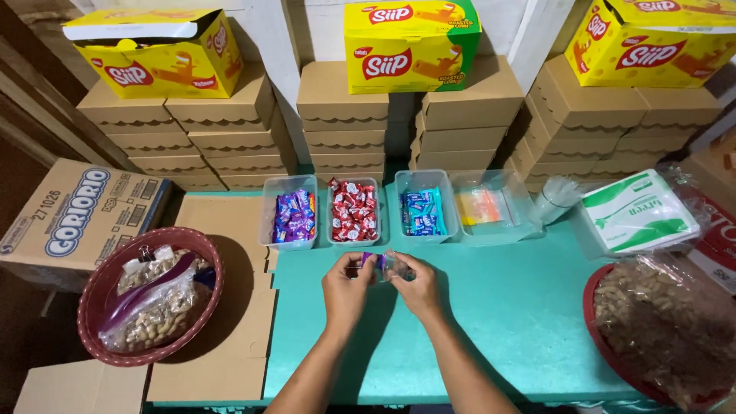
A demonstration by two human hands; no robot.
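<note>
Over a teal bench [498, 322], the left hand [346, 290] and right hand [418, 287] meet, fingers pinched on a small clear bag [395, 266] with a purple candy [369, 261] at its mouth. The bag's contents are hard to make out. Behind sit four candy tubs [354, 211]. Peanut baskets [149, 303] flank the hands, the right one cut off.

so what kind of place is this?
Probably a small home or shop packing station for snack packs. Stacks of plain brown cardboard boxes line the back of a teal table, clear tubs of wrapped candies sit in a row, and both hands hold a small clear bag.
</note>
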